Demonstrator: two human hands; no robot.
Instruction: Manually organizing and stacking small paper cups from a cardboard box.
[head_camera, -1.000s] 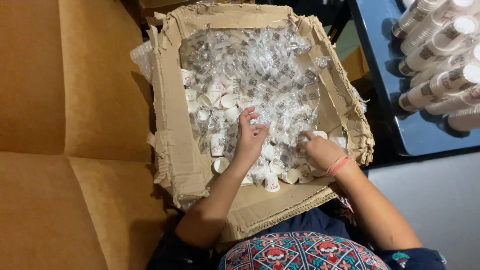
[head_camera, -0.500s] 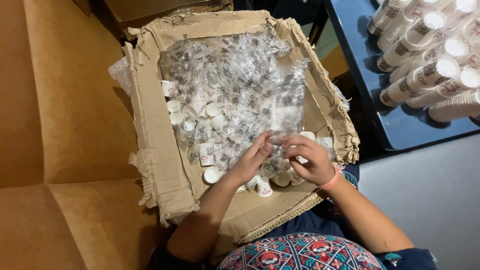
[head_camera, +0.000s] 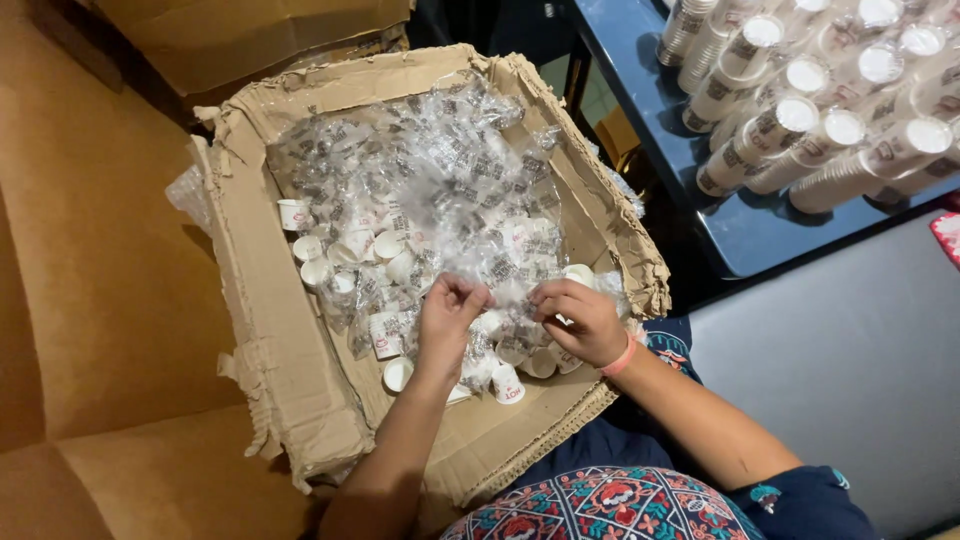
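Both hands work inside a torn brown cardboard box (head_camera: 268, 330) that lies open on the person's lap, its ragged flaps folded outward. The left hand (head_camera: 450, 312) has its fingertips pressed together, pinching one end of a small clear plastic wrapper (head_camera: 510, 296); the right hand (head_camera: 582, 320), with a pink band at the wrist, pinches the other end just beside it. The wrapper is stretched between the two hands, so its long axis runs left to right, near the box's near right corner. Beyond it, a heap of crinkled clear plastic packets (head_camera: 430, 190) fills the far half of the box. Small white paper cups (head_camera: 508, 384) lie loose around the hands, some upright, some tipped over. To the far right, rows of stacked white paper cups (head_camera: 800, 120) lie on their sides on a dark blue desk (head_camera: 660, 120).
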